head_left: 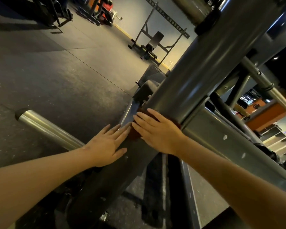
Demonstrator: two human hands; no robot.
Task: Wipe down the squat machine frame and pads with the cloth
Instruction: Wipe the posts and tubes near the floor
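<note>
Pressing cloth (133, 136) under flat right hand (157, 131), bracing flat left hand (108, 146) on frame (205, 71), aiming for firm overlapping strokes.

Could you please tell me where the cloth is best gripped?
Probably pinch the exposed edge of the dark red cloth left of the right hand, coming from the left: the hand presses the rest flat on the frame beam.

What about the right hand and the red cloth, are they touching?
Touching. The head view shows the right hand lying flat on the red cloth, fingers straight, pressing it onto the machine frame.
</note>
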